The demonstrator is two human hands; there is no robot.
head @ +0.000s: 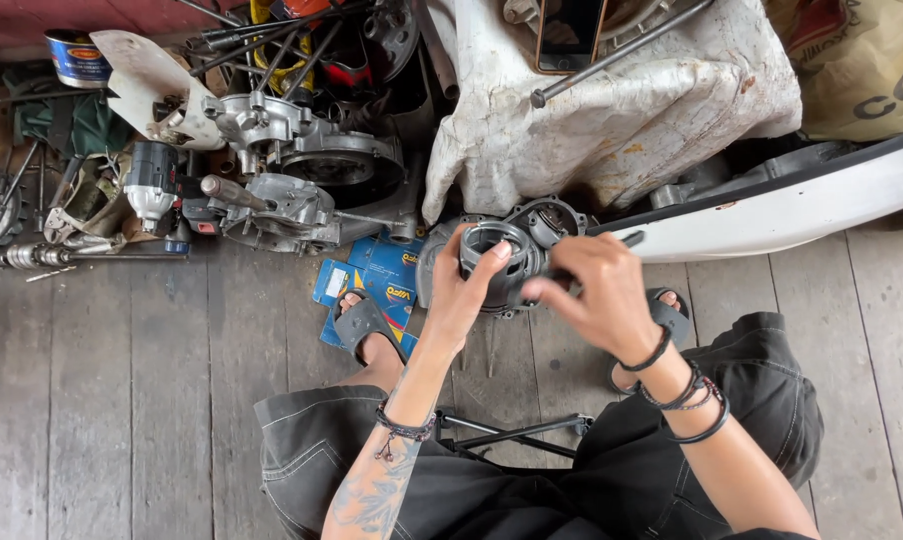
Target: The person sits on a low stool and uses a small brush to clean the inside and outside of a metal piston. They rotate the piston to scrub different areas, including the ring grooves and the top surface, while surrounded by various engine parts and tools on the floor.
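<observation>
Hands seemingly gripping engine casing

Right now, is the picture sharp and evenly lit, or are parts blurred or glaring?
Head view: soft, even daylight, no hard shadows; the left hand and right hand on the grey metal housing look sharp; the white cloth is bright but not blown out; floor planks splay slightly toward the edges.
</observation>
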